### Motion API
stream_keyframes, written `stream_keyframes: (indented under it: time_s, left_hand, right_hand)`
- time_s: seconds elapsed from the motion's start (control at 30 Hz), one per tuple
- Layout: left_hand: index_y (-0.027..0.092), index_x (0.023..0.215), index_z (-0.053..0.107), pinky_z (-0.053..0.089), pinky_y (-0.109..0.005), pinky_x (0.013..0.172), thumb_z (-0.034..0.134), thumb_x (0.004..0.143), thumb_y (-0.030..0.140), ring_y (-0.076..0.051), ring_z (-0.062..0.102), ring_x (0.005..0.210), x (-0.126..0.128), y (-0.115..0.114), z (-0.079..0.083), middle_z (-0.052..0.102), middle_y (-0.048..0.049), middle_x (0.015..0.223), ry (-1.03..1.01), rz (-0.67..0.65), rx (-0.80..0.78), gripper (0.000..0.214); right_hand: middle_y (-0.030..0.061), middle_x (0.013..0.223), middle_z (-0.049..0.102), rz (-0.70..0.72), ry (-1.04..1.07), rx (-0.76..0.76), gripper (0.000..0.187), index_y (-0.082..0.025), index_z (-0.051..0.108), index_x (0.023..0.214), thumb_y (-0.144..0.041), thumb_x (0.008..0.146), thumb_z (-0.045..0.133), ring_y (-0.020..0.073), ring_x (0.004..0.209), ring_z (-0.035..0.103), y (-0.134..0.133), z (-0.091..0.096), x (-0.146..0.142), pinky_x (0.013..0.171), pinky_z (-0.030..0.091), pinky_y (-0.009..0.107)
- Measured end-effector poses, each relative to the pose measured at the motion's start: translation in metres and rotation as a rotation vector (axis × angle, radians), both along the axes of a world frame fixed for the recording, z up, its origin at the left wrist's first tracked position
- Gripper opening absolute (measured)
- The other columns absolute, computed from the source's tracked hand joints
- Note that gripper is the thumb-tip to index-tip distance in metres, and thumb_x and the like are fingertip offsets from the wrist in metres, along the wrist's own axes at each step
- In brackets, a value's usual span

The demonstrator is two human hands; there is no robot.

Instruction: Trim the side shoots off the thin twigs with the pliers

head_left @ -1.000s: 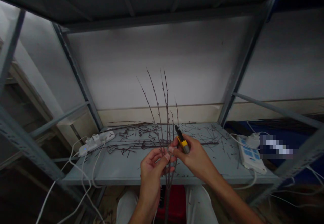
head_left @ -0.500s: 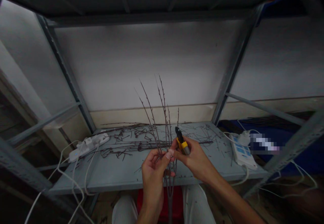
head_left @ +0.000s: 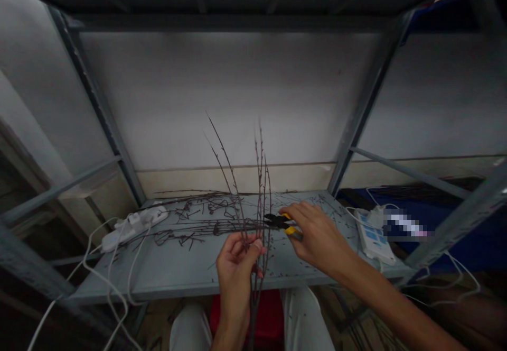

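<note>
Head view: left hand (head_left: 235, 266) pinches the branches (head_left: 259, 203), right hand (head_left: 317, 234) grips the cutters (head_left: 279, 222) right beside them; such crowding could mean nipping the wrong one!

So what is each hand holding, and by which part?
The left hand pinches a branched twig partway up; the right hand holds pliers by their handles.

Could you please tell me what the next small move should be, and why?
I would probably line the pliers up carefully with the forked branch before squeezing: the right hand holds them with the jaws apart beside its upper shoots, and the left hand grips it lower down, but whether the jaws touch it cannot be told.
</note>
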State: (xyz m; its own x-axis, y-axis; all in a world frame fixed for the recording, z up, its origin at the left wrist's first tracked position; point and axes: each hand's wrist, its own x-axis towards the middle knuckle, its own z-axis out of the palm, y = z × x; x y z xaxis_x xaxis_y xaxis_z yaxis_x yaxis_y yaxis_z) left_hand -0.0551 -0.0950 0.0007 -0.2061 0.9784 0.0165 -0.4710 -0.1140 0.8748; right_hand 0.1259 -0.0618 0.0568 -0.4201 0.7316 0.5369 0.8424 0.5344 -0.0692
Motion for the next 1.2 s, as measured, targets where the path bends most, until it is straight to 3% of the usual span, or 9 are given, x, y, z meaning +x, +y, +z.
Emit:
stream_keyframes:
  time_s: [0.17,0.47,0.67,0.77,0.87,0.93,1.07,1.2]
  left_hand:
    - [0.017,0.083,0.063,0.041,-0.016,0.036,0.088,0.065,0.037,-0.019,0.070,0.069,0.004,-0.002,0.011,0.076,-0.0091,0.090,-0.039,-0.008,0.015,0.037]
    - [0.018,0.083,0.061,0.043,-0.017,0.036,0.090,0.063,0.037,-0.021,0.073,0.071,0.001,-0.005,0.014,0.076,-0.0084,0.088,-0.075,-0.028,-0.008,0.040]
    - [0.018,0.085,0.059,0.042,-0.015,0.037,0.087,0.070,0.035,-0.019,0.072,0.072,-0.002,-0.005,0.005,0.075,-0.0069,0.086,-0.060,-0.053,0.001,0.035]
    - [0.018,0.084,0.059,0.042,-0.015,0.036,0.088,0.068,0.034,-0.018,0.071,0.071,-0.001,-0.005,0.008,0.075,-0.0057,0.085,-0.068,-0.033,-0.018,0.036]
    - [0.018,0.085,0.059,0.043,-0.016,0.037,0.089,0.065,0.035,-0.019,0.071,0.071,-0.003,-0.003,0.011,0.076,-0.0083,0.090,-0.093,0.011,-0.025,0.040]
    - [0.017,0.085,0.060,0.043,-0.016,0.037,0.090,0.064,0.036,-0.019,0.071,0.071,-0.005,-0.001,0.011,0.076,-0.0094,0.091,-0.096,0.037,-0.023,0.041]
    - [0.017,0.083,0.060,0.043,-0.017,0.037,0.088,0.066,0.038,-0.019,0.069,0.069,-0.007,-0.001,0.003,0.075,-0.0086,0.086,-0.054,0.023,0.000,0.039]
    - [0.017,0.078,0.060,0.043,-0.016,0.035,0.088,0.066,0.045,-0.018,0.067,0.064,0.002,-0.007,-0.007,0.073,-0.0066,0.076,-0.040,0.024,0.024,0.041]
  right_hand:
    - [0.0104,0.106,0.067,-0.017,-0.259,0.094,0.044,-0.017,0.062,0.114,-0.008,0.072,0.062,0.0289,0.099,0.057,0.004,0.011,0.004,0.084,0.042,0.041]
    - [0.0127,0.108,0.068,-0.025,-0.297,0.155,0.053,-0.012,0.061,0.124,-0.008,0.071,0.063,0.0318,0.101,0.056,0.000,0.002,0.006,0.088,0.040,0.044]
    - [0.0074,0.084,0.069,-0.029,-0.233,0.193,0.029,-0.017,0.068,0.096,-0.006,0.071,0.059,0.0262,0.083,0.061,0.002,-0.011,0.006,0.072,0.042,0.036]
    - [0.0059,0.079,0.069,-0.021,-0.110,0.096,0.024,-0.018,0.068,0.087,-0.004,0.071,0.057,0.0239,0.077,0.063,0.006,-0.020,0.003,0.067,0.041,0.033]
    - [0.0020,0.067,0.068,-0.057,0.220,-0.139,0.012,-0.021,0.066,0.073,-0.017,0.081,0.059,0.0200,0.064,0.062,0.002,-0.022,-0.002,0.061,0.042,0.029]
    - [0.0008,0.061,0.066,-0.071,0.484,-0.290,0.025,-0.022,0.065,0.065,-0.032,0.087,0.060,0.0196,0.060,0.062,-0.006,-0.019,-0.006,0.059,0.044,0.029]
    - [0.0062,0.085,0.076,-0.040,0.817,-0.410,0.033,-0.022,0.075,0.087,-0.054,0.082,0.068,0.0271,0.083,0.070,-0.024,-0.012,-0.015,0.076,0.053,0.034]
    - [0.0062,0.093,0.075,-0.022,0.850,-0.408,0.042,-0.022,0.072,0.107,-0.054,0.081,0.069,0.0248,0.079,0.068,-0.023,-0.007,-0.031,0.081,0.053,0.037]
